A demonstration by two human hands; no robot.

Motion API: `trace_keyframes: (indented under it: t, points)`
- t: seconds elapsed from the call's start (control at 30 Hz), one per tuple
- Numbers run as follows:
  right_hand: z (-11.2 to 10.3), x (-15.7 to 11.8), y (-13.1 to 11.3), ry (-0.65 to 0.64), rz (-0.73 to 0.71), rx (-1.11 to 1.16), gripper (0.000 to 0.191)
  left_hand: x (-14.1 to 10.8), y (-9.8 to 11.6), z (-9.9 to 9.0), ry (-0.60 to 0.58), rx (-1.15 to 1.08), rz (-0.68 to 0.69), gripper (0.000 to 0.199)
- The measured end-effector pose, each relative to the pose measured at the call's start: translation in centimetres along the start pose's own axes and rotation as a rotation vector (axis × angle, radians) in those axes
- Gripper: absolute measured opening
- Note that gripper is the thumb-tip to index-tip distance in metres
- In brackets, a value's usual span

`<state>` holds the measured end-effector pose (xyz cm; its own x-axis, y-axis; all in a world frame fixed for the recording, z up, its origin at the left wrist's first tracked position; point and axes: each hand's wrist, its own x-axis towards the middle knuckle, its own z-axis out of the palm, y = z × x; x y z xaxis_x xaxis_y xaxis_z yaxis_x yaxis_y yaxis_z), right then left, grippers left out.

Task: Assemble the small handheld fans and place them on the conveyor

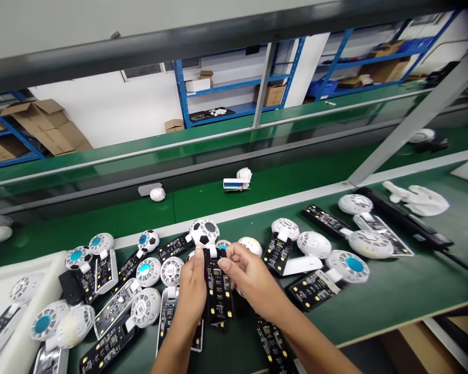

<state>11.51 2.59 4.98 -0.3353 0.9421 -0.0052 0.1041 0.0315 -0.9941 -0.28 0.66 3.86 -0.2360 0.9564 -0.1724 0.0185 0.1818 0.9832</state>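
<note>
A green-matted workbench carries a spread of black LED circuit boards and round white perforated discs. At its near edge, the left hand and right hand stand close together, curled and clamped from either side on one black circuit board. The right fingertips rest near the board's upper end, which meets a disc printed like a football.

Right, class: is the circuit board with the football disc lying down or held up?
Held up: the left hand and right hand grip the black circuit board above the other boards.
</note>
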Motion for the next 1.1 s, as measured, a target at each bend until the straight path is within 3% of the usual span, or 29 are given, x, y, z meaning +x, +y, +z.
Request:
trace_keyframes:
  t: [0.07, 0.17, 0.27, 0.37, 0.47, 0.67, 0.9, 1.1]
  points:
    - [0.0, 0.5, 0.4, -0.091, 0.069, 0.122, 0.023, 0.7, -0.5, -0.2, -0.023, -0.074, -0.132, 0.052]
    - [0.0, 1.0, 0.8, -0.168, 0.047, 0.167, 0.013, 1.1, -1.3, -0.4, 0.009, -0.081, -0.118, 0.057]
    - [0.2, 0.8, 1.1, -0.171, -0.163, -0.015, 0.023, 0.8, -1.7, -0.9, 0.001, -0.078, -0.045, 0.073]
    - [0.6, 0.3, 1.3, -0.035, -0.391, -0.277, 0.022, 0.2, -1.4, -1.4, -0.127, -0.026, 0.015, 0.094]
    - [0.8, 0.2, 1.4, 0.082, -0.456, -0.424, 0.021, -0.6, -0.9, -1.6, -0.219, -0.005, 0.096, 0.074]
    - [0.9, 0.0, 0.6, 0.071, -0.464, -0.431, 0.016, -2.0, -0.4, -1.5, -0.163, -0.034, 0.087, 0.047]
    - [1.8, -1.3, -0.2, 0.142, -0.739, -0.389, 0.020, -3.4, 0.3, -1.5, -0.131, -0.019, 0.145, 0.045]
    - [1.6, -2.2, -1.0, 0.141, -0.834, -0.432, 0.022, -4.9, 1.0, -2.0, -0.088, 0.006, 0.215, 0.048]
